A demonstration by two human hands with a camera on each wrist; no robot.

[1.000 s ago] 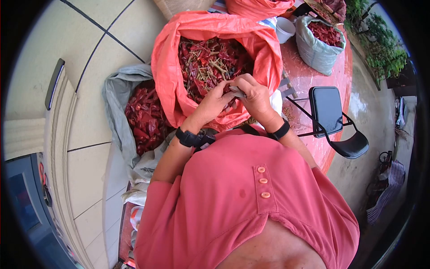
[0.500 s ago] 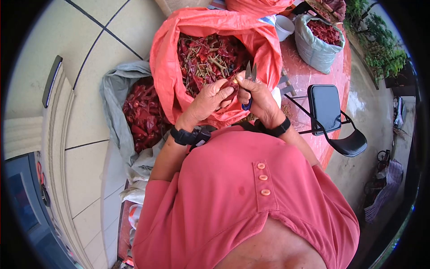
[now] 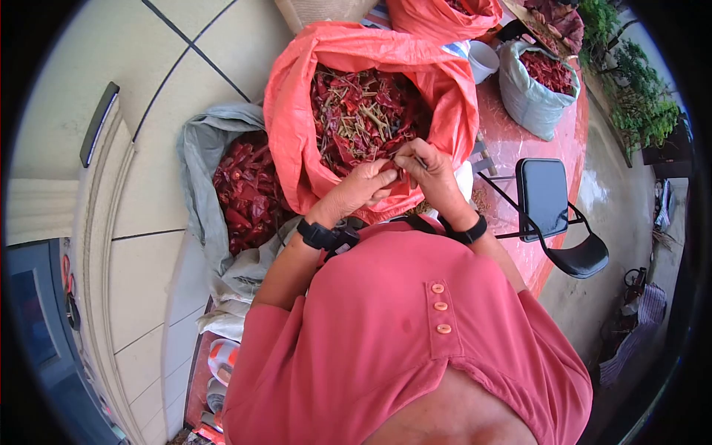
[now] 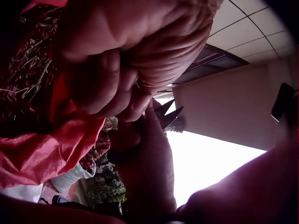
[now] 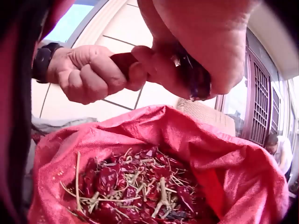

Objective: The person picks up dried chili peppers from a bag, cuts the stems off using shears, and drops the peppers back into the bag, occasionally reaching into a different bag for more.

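Over the red woven sack [image 3: 285, 126], both hands meet at its near rim. My left hand [image 3: 357, 189] grips a dried red chili pepper [image 5: 122, 61], mostly hidden by its fingers in the right wrist view. My right hand [image 3: 434, 178] holds scissors [image 4: 169, 115] in its curled fingers; in the left wrist view their two pointed blades stand apart, and the dark handle shows in the right wrist view. Its thumb and fingertips come right up against the left hand's, at the end of the pepper. Inside the sack lie dried red chilies with pale stems [image 5: 161, 196].
A grey sack [image 3: 199, 163] of red chilies stands to the left. Toward the back right are a white bucket [image 3: 483, 61] and a pale sack [image 3: 530, 100] of chilies on the red table [image 3: 512, 137]. A black folding chair [image 3: 541, 196] stands on the right.
Half a second ago the scissor blades pointed up clear of the right hand in the head view; now the right hand has turned and hides them there. Both hands remain close together.
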